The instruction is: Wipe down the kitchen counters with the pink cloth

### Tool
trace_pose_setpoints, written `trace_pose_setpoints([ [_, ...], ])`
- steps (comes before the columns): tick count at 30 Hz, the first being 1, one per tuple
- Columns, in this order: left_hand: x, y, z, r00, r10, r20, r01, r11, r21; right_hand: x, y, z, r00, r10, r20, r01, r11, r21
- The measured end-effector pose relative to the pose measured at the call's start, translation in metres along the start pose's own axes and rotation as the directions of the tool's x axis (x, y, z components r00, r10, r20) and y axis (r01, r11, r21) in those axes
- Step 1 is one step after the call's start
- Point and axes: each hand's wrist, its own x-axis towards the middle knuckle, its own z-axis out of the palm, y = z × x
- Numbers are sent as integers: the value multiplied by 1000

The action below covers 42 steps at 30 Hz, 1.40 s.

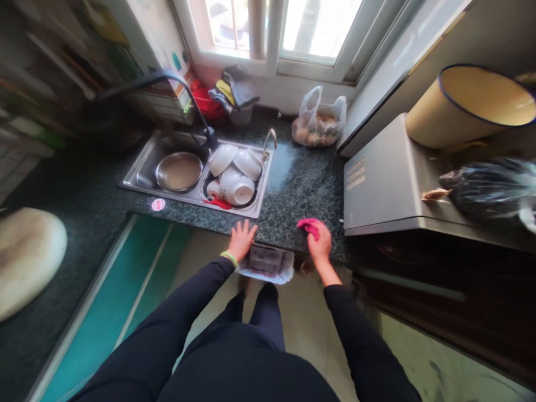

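Note:
My right hand is closed around a bunched pink cloth at the front edge of the dark speckled countertop. Fingers spread, my left hand rests at the same edge, just in front of the sink's right side, with nothing in it. A steel double sink lies beyond that hand. White bowls are stacked in its right part, with a small red item at their front. A metal basin holding cloudy water sits in the left part.
A black faucet and a small silver tap rise behind the sink. A plastic bag of round items stands near the window. A grey cabinet bounds the right. Below the edge is a lined bin. A round board lies left.

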Motion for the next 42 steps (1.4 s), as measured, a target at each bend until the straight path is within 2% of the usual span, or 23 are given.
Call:
trace_pose_setpoints([
  [2,1,0,3,1000,2,8,-2,1000,14,32,19,6,984,106,-146,-127,981,-144],
  [4,1,0,6,1000,7,9,-7,1000,23,52,26,35,972,161,-174,-202,947,-251],
  [5,1,0,7,1000,10,9,-10,1000,26,55,24,54,979,148,-139,-182,943,-280],
  [7,1,0,7,1000,17,5,-17,999,28,47,11,92,998,55,-25,-60,963,-262],
  [9,0,0,5,1000,9,2,-9,1000,25,20,-9,117,994,-64,93,80,980,-183],
  [11,0,-1,1,1000,-9,-5,9,1000,13,-19,-28,127,958,-163,237,182,982,-57],
  [14,1,-2,-5,1000,-20,-21,20,1000,-8,-75,-46,119,899,-242,366,228,970,80],
  [17,3,-2,-9,1000,-9,-17,8,1000,-19,-94,-47,88,901,-245,357,233,969,79],
  [19,5,-2,-11,1000,9,-18,-9,1000,-19,-86,-37,58,935,-211,285,208,977,38],
  [21,9,-1,-12,997,57,-48,-58,998,-23,-72,-18,27,986,-123,113,133,988,-80],
  [23,15,0,-14,989,122,-78,-125,991,-36,-61,8,5,997,-35,-69,19,974,-226],
  [25,22,2,-16,985,155,-71,-159,986,-58,-53,35,-5,990,16,-143,-64,939,-338],
  [27,29,5,-18,987,154,-35,-156,985,-69,-43,55,-2,990,42,-134,-92,916,-390],
  [29,34,7,-18,990,144,-7,-144,988,-61,-22,66,7,987,69,-148,-125,903,-412],
  [31,36,9,-18,990,139,12,-139,989,-44,15,70,17,980,99,-175,-165,893,-418],
  [34,38,10,-16,992,127,29,-126,992,-25,95,73,27,968,131,-215,-212,883,-419],
  [39,37,8,-5,994,107,34,-106,994,-18,240,85,38,907,179,-380,-341,844,-415],
  [42,36,7,3,994,103,29,-103,995,-12,305,89,42,922,185,-340,-333,826,-455],
])
